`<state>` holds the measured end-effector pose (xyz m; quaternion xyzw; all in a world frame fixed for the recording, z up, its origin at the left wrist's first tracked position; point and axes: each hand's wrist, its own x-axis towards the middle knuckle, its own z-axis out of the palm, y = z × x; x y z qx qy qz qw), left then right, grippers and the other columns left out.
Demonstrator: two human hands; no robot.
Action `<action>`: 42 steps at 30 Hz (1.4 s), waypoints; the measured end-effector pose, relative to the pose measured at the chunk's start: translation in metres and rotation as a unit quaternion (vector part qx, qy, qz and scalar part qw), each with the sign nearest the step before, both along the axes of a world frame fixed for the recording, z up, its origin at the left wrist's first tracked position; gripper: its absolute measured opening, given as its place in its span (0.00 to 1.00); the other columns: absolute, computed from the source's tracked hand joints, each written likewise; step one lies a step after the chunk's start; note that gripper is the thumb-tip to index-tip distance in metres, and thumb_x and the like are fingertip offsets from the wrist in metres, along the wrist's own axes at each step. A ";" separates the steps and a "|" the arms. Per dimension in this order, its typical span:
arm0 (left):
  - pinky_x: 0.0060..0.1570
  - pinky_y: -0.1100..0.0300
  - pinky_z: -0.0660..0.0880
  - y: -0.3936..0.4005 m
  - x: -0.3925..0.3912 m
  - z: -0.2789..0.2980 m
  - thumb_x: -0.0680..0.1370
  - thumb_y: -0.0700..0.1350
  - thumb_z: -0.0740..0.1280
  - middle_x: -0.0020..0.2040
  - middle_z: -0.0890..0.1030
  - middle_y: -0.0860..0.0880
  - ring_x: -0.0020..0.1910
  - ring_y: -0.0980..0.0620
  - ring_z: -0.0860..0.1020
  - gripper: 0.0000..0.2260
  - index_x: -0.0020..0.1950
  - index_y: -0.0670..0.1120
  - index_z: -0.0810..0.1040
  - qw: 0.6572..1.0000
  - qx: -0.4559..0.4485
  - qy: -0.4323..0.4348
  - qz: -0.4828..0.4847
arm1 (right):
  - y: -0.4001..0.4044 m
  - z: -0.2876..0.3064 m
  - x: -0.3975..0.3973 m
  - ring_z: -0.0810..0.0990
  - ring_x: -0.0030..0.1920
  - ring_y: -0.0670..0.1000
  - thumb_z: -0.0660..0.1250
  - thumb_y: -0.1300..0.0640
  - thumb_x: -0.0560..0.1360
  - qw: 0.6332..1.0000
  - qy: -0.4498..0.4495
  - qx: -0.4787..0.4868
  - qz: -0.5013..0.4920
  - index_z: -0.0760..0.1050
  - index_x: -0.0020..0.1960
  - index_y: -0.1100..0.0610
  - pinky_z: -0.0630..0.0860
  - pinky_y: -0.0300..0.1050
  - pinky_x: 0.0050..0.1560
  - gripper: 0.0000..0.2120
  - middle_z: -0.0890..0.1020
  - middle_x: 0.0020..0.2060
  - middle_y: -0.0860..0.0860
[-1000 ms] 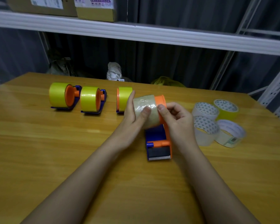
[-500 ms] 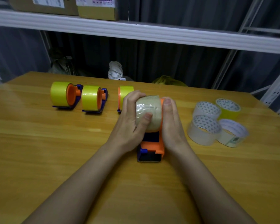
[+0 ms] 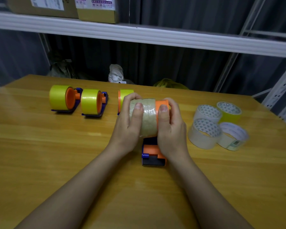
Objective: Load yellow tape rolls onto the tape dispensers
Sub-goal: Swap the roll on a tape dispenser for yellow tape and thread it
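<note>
While the left hand [image 3: 128,123] curled round a pale tape roll [image 3: 146,117], the right hand [image 3: 169,128] gripped the orange-and-blue dispenser [image 3: 153,152] carrying it, mid-desk [image 3: 40,154]. Three yellow-loaded dispensers [image 3: 91,104] stood far left; four loose rolls [image 3: 205,133], one yellow, lay right.

tan tape roll [image 3: 147,118] on orange-blue dispenser [image 3: 153,151]

Third yellow-loaded dispenser [image 3: 125,96], near table's far edge: right part and base hidden behind left hand [image 3: 127,123]. Nearest dispenser [image 3: 153,154]: middle covered by both hands and pale tape roll [image 3: 147,116]. Cardboard boxes [image 3: 96,9] cut off by top edge; labels too blurred to read.
</note>
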<state>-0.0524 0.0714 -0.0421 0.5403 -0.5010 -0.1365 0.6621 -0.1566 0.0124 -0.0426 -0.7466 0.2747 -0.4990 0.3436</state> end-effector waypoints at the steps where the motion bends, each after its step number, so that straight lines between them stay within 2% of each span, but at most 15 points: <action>1: 0.33 0.58 0.77 0.000 0.000 0.003 0.76 0.59 0.54 0.48 0.75 0.48 0.41 0.53 0.79 0.17 0.59 0.50 0.68 1.000 0.002 0.008 0.006 | -0.001 0.000 0.000 0.79 0.46 0.48 0.49 0.34 0.75 1.000 0.008 -0.013 -0.006 0.69 0.61 0.47 0.77 0.51 0.43 0.24 0.79 0.46 0.48; 3: 0.36 0.59 0.77 0.000 0.001 0.007 0.79 0.57 0.53 0.45 0.76 0.49 0.40 0.56 0.78 0.14 0.54 0.49 0.71 0.999 0.013 0.048 0.018 | -0.002 0.000 -0.001 0.77 0.50 0.48 0.49 0.34 0.74 0.998 0.031 -0.051 -0.021 0.67 0.66 0.51 0.76 0.46 0.47 0.29 0.77 0.52 0.49; 8: 0.48 0.45 0.79 0.001 0.006 0.018 0.79 0.63 0.51 0.53 0.80 0.41 0.51 0.44 0.81 0.23 0.56 0.50 0.77 0.981 0.112 0.154 -0.038 | -0.007 -0.001 -0.004 0.71 0.50 0.42 0.44 0.26 0.72 0.992 0.040 -0.113 -0.026 0.65 0.67 0.50 0.69 0.32 0.46 0.37 0.72 0.54 0.45; 10: 0.48 0.48 0.80 0.003 0.005 0.020 0.79 0.64 0.48 0.53 0.81 0.44 0.51 0.45 0.81 0.23 0.55 0.53 0.77 0.976 0.129 0.167 -0.060 | -0.008 -0.002 -0.005 0.71 0.50 0.41 0.44 0.26 0.72 0.992 0.041 -0.117 -0.025 0.64 0.67 0.49 0.68 0.30 0.45 0.36 0.71 0.54 0.44; 14: 0.52 0.53 0.79 0.005 0.006 0.011 0.61 0.80 0.53 0.61 0.73 0.56 0.58 0.53 0.77 0.37 0.65 0.65 0.65 0.988 0.077 0.111 -0.076 | -0.012 -0.003 -0.004 0.73 0.49 0.43 0.49 0.32 0.73 0.996 0.026 -0.082 -0.036 0.63 0.67 0.47 0.71 0.35 0.43 0.28 0.73 0.54 0.46; 16: 0.53 0.56 0.78 0.008 0.002 0.006 0.61 0.79 0.56 0.65 0.66 0.60 0.61 0.59 0.73 0.35 0.65 0.71 0.56 0.995 0.038 0.038 -0.079 | -0.014 -0.002 -0.002 0.76 0.49 0.47 0.49 0.33 0.74 0.999 -0.005 -0.023 -0.024 0.64 0.66 0.48 0.75 0.42 0.43 0.28 0.75 0.54 0.49; 19: 0.62 0.64 0.69 0.008 0.002 -0.001 0.67 0.73 0.59 0.72 0.57 0.51 0.71 0.58 0.62 0.37 0.72 0.64 0.51 0.988 0.008 -0.151 -0.034 | -0.018 0.000 -0.001 0.80 0.48 0.52 0.49 0.32 0.73 0.995 -0.062 0.082 0.008 0.69 0.61 0.48 0.78 0.54 0.46 0.26 0.78 0.48 0.49; 21: 0.63 0.76 0.60 0.008 0.007 -0.003 0.68 0.70 0.61 0.74 0.54 0.48 0.71 0.67 0.54 0.38 0.73 0.58 0.52 0.972 -0.004 -0.233 0.002 | -0.025 -0.004 0.001 0.81 0.50 0.53 0.50 0.27 0.71 0.984 -0.049 0.166 0.052 0.73 0.58 0.48 0.78 0.59 0.50 0.30 0.81 0.49 0.50; 25: 0.61 0.70 0.66 0.008 0.015 -0.008 0.69 0.69 0.63 0.69 0.56 0.54 0.68 0.61 0.60 0.34 0.70 0.57 0.57 0.962 0.005 -0.270 0.034 | -0.028 -0.010 0.008 0.80 0.48 0.56 0.51 0.17 0.60 0.942 0.050 0.313 0.110 0.74 0.63 0.50 0.75 0.41 0.30 0.47 0.82 0.54 0.56; 30: 0.55 0.57 0.73 0.002 0.011 -0.012 0.72 0.61 0.61 0.59 0.61 0.56 0.59 0.55 0.67 0.23 0.64 0.55 0.62 0.970 0.020 -0.235 0.057 | -0.027 -0.006 0.005 0.79 0.41 0.53 0.51 0.26 0.70 0.945 0.033 0.308 0.104 0.75 0.60 0.51 0.70 0.36 0.23 0.34 0.82 0.48 0.57; 32: 0.52 0.52 0.77 0.002 0.009 -0.011 0.73 0.61 0.61 0.59 0.64 0.56 0.58 0.53 0.70 0.21 0.63 0.57 0.62 0.984 0.030 -0.173 0.043 | -0.022 -0.003 0.003 0.80 0.40 0.52 0.52 0.33 0.76 0.958 0.007 0.272 0.094 0.75 0.54 0.45 0.77 0.42 0.29 0.20 0.82 0.44 0.53; 34: 0.47 0.45 0.79 0.002 0.007 -0.009 0.73 0.61 0.61 0.60 0.67 0.51 0.56 0.49 0.74 0.19 0.61 0.59 0.63 0.996 0.042 -0.075 0.014 | -0.019 -0.001 0.002 0.81 0.42 0.51 0.53 0.35 0.76 0.973 -0.014 0.216 0.074 0.74 0.49 0.40 0.80 0.52 0.42 0.14 0.81 0.40 0.49; 37: 0.43 0.44 0.80 0.001 0.005 -0.003 0.73 0.63 0.62 0.58 0.72 0.45 0.52 0.44 0.78 0.16 0.57 0.60 0.66 0.998 0.065 0.015 -0.019 | -0.016 -0.004 0.002 0.81 0.42 0.51 0.52 0.32 0.72 0.991 -0.006 0.127 0.051 0.71 0.62 0.50 0.79 0.54 0.46 0.28 0.80 0.41 0.50; 39: 0.39 0.51 0.80 0.001 0.005 0.003 0.73 0.61 0.62 0.53 0.74 0.47 0.47 0.48 0.80 0.12 0.54 0.60 0.68 0.993 0.078 0.072 -0.050 | -0.016 -0.006 0.001 0.80 0.44 0.50 0.51 0.31 0.72 0.995 -0.001 0.093 0.040 0.69 0.65 0.53 0.78 0.52 0.46 0.32 0.79 0.44 0.50; 42: 0.41 0.55 0.79 0.001 0.010 0.007 0.74 0.63 0.62 0.50 0.77 0.50 0.45 0.53 0.82 0.14 0.54 0.57 0.70 0.976 0.111 0.163 -0.088 | -0.015 -0.007 -0.003 0.79 0.47 0.48 0.50 0.30 0.71 0.998 0.017 0.056 0.030 0.67 0.66 0.50 0.76 0.40 0.45 0.33 0.78 0.50 0.51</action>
